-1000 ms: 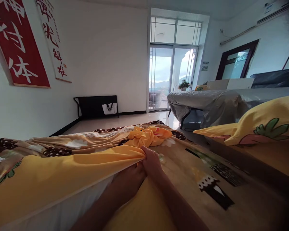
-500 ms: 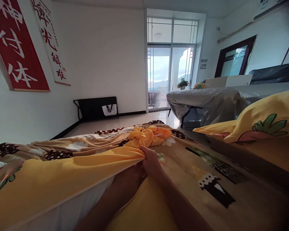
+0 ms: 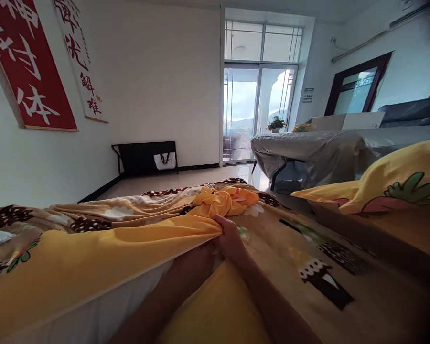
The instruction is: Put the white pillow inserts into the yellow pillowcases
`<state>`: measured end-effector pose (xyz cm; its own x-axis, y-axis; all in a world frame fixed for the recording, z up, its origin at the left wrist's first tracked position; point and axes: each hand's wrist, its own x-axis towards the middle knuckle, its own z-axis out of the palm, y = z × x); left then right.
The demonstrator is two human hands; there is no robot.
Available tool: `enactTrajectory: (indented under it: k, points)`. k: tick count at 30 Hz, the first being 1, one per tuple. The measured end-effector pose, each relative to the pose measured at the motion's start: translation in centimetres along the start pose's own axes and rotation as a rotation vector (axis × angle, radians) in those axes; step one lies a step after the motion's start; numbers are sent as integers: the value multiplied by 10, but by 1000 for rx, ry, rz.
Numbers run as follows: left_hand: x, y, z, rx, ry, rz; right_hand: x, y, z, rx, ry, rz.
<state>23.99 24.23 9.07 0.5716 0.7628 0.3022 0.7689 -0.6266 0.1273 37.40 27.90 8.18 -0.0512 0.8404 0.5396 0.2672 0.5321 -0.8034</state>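
Observation:
A yellow duvet cover [image 3: 118,246] with a printed green-leaf motif stretches across the lower left, pulled taut toward the middle. My right hand [image 3: 231,235] is closed around its gathered corner, thumb on top. White fabric [image 3: 111,296] shows beneath the cover's edge. My left hand [image 3: 208,251] reaches up under the cover, against the right hand; shadow and cloth hide its fingers. Between my forearms lies another yellow stretch of cloth. Just beyond the right hand rests a twisted orange-yellow cloth bundle [image 3: 222,201].
A brown patterned blanket [image 3: 272,267] covers the bed. At right lies yellow printed bedding [image 3: 412,162]. Behind it stands a plastic-covered table [image 3: 308,148] with a potted plant [image 3: 275,124] and box. A black folded panel [image 3: 139,160] leans against the wall.
The view has shifted slightly. Both hands and the gripped corner sit a little further right and higher in the picture; the right hand's hold is the same.

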Motion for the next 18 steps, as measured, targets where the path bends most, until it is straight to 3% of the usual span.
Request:
enactTrajectory:
  k: [9, 12, 18]
  points:
    - [-10, -7, 5, -366, 117, 116, 1, 4, -1, -95, 2, -20]
    - [-9, -8, 9, -541, 93, 19, 1, 4, -1, -71, 3, -8]
    - [6, -21, 17, -687, 5, -312, 0, 3, 1, -74, 15, 2]
